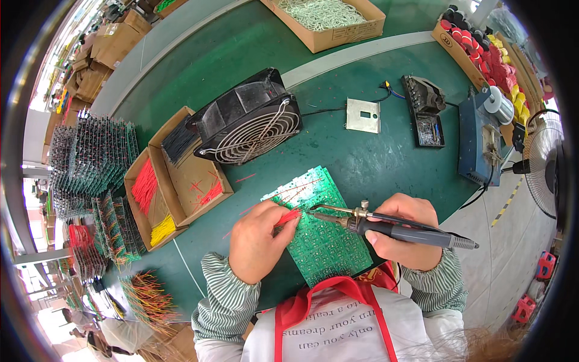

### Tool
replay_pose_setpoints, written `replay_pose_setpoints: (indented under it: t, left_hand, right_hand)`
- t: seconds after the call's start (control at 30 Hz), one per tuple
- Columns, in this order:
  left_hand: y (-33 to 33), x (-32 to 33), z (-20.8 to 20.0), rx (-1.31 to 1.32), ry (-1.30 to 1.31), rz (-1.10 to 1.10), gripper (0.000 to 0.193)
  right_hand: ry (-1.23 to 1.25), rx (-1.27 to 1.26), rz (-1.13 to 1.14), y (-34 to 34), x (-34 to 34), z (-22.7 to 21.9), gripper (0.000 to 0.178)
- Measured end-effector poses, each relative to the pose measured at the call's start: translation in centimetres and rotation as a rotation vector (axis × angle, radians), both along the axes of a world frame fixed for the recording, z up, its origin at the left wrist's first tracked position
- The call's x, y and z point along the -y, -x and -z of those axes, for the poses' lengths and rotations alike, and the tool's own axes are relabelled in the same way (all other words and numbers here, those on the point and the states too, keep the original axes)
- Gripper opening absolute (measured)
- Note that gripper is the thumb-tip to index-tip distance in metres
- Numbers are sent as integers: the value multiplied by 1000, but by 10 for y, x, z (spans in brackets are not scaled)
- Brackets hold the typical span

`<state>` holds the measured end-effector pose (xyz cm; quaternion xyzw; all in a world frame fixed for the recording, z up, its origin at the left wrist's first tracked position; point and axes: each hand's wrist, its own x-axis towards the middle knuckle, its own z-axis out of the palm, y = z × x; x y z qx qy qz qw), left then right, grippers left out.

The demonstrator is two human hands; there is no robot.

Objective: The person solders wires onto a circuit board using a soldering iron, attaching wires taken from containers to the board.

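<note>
Green table [386,157]: we see it under nearly all our things, from near to far.
Cardboard tray [208,207]: it sits on the left of the table, split by a wall; in its left part we see a red bunch [145,187] and, nearer, a yellow bunch [163,230] of wires.
Black fan [248,120]: it stands just right of the tray, with a round wire guard on its front.
Green board [329,241]: it lies on the table near us, in the middle, full of tiny bits.
Blue box [474,139]: it is at the right edge of the table, with a silver roll [499,105] at its far end.
Soldering iron [410,234]: it points left, and its thin tip is over the board.
Left hand [259,238]: our thumb and finger are pinched together on red wires [288,217].
Right hand [416,253]: our fingers are clamped round the iron's grey handle.
Metal plate [363,116]: it lies far from us, right of the fan.
Red wires: their ends are right by the iron's tip; we can't tell if they touch.
</note>
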<state>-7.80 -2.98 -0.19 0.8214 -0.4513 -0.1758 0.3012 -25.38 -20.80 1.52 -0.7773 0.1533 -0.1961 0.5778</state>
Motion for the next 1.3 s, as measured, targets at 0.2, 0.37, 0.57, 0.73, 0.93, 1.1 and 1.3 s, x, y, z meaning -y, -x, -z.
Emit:
replay_pose_setpoints:
  t: [0.2, 0.37, 0.57, 0.73, 0.93, 1.1, 1.3]
  left_hand:
    - [-27, -21, -16, 171, 92, -212, 8]
    - [-15, -11, -36, 199, 113, -213, 8]
    - [5, 15, -6, 15, 43, 61, 11]
    - [6, 19, 0, -14, 18, 46, 11]
    - [8, 22, -1, 12, -1, 33, 11]
    - [8, 22, -2, 2, -6, 35, 10]
    - [-13, 7, -5, 137, 121, -57, 10]
  right_hand:
    - [-9, 8, 21, 7, 2, 0, 16]
    - [18, -13, 45, 15, 5, -1, 16]
    - [7, -32, 87, 17, 6, -3, 16]
    - [-5, -48, 84, 17, 7, -1, 15]
    - [-11, -42, 63, 13, 8, 2, 15]
    - [14, -34, 71, 14, 10, 2, 15]
    - [54, -38, 100, 20, 13, -3, 15]
